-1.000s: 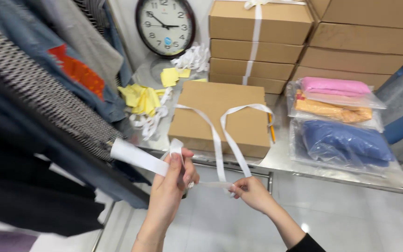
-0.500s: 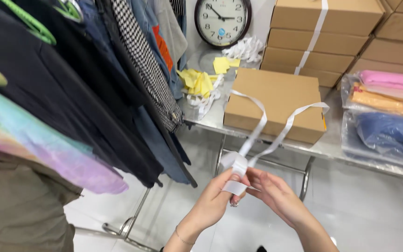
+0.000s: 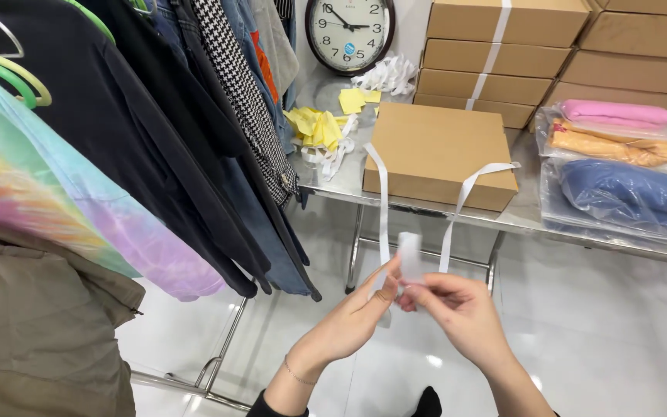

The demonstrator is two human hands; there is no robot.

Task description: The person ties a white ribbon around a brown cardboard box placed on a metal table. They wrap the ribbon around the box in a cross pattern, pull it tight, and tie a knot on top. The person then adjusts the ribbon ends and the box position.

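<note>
Head view, low centre of the frame: I see my left hand (image 3: 353, 320) and right hand (image 3: 457, 309) meeting fingertip to fingertip, both pinched closed on the two loose ends of one white ribbon (image 3: 384, 208). The ends blur into a pale smear just above my fingers. From there two strands rise to one flat brown box (image 3: 438, 150) at centre frame, one at its left side, one across its right front corner. That box sits at the front edge of a metal tabletop (image 3: 519, 220).

Behind it, along the upper right, I count at least six more brown boxes in two stacks (image 3: 503, 54); one white ribbon runs down the front of the nearer stack. Three clear bags lie at far right, holding one pink (image 3: 615, 114), one orange (image 3: 607, 147) and one blue (image 3: 631, 189) folded item. One round wall clock (image 3: 350, 32) stands at top centre, with yellow paper slips (image 3: 318, 127) and ribbon scraps (image 3: 384, 76) below it. Clothes on a rack (image 3: 156, 139) fill the left.
</note>
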